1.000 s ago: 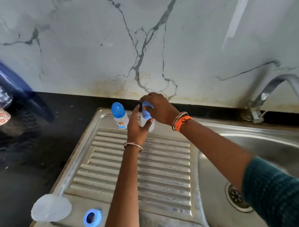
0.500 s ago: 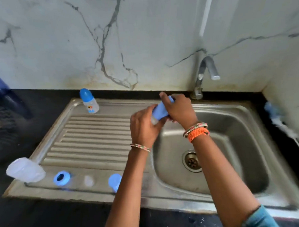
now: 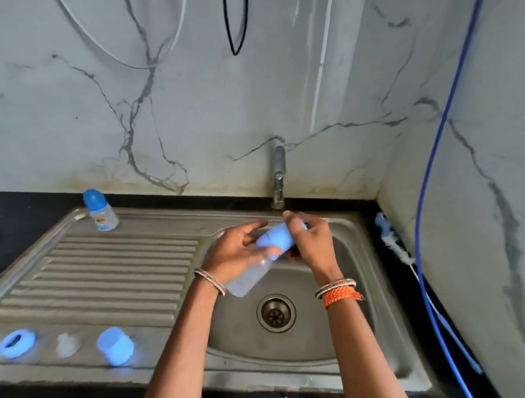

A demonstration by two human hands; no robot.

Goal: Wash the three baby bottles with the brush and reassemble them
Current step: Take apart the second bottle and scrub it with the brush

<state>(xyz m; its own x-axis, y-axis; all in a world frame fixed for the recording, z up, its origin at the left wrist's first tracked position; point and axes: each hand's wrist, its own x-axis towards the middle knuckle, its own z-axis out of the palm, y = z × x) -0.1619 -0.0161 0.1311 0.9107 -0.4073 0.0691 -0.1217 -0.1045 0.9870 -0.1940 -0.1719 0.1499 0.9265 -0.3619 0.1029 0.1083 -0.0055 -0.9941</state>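
Over the steel sink basin (image 3: 345,330) I hold a clear baby bottle (image 3: 249,279), tilted with its base toward me. My left hand (image 3: 236,251) grips its body. My right hand (image 3: 313,244) grips the blue cap (image 3: 275,239) at its top end. A second capped bottle (image 3: 101,210) stands upright at the back left of the drainboard. On the front edge lie a blue ring (image 3: 16,343), a clear teat (image 3: 66,344) and a blue cap (image 3: 115,345). The bottle brush (image 3: 392,241) lies on the counter right of the sink.
The tap (image 3: 279,177) rises behind the basin, with no water running. The ribbed drainboard (image 3: 108,280) fills the left side. A blue hose (image 3: 435,191) hangs along the right wall. Black counter (image 3: 21,209) surrounds the sink.
Both hands carried the bottle from the back of the drainboard to above the basin. The view swung right, and the bottle's clear body now shows below my left hand.
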